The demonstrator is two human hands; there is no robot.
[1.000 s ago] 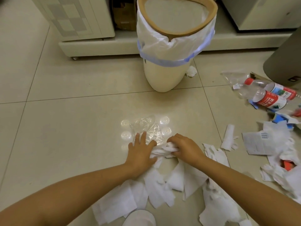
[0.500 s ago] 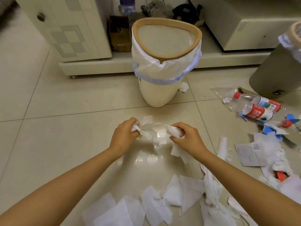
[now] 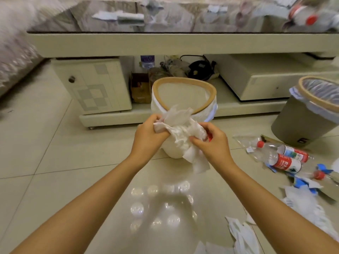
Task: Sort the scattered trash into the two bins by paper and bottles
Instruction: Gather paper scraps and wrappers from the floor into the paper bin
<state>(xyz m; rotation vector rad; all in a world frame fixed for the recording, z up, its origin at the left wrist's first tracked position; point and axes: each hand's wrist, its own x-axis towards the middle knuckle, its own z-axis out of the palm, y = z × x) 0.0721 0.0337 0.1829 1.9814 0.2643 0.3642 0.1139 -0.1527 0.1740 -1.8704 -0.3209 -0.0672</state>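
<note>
Left first: left hand (image 3: 149, 135) raised above the tiled floor (image 3: 55, 162), forearm stretched forward from the bottom-left corner, fingers curled tight around the left end of a wad of crumpled white paper (image 3: 180, 129). Wad sits between the 2 hands, directly in front of the white bin (image 3: 183, 96), covering the near part of its tan rim; whether it is over the opening or only before it cannot be told. A loose tail of paper hangs below the wad. Right hand (image 3: 211, 142) mirrors the left, forearm entering from the bottom-right, thumb and fingers pinched on the wad's right end; a small red thing shows between paper and palm, too hidden to name. Right of that, well apart from the hands: 2 clear bottles (image 3: 282, 158) with red caps and red labels lying on the floor, touching, near the base of a grey bin (image 3: 300, 123) with a clear liner. More torn paper scraps (image 3: 242, 235) lie at the lower right, cut by the frame edge. Top of frame badly motion-blurred; items on the low table (image 3: 128, 44) hard to make out.
</note>
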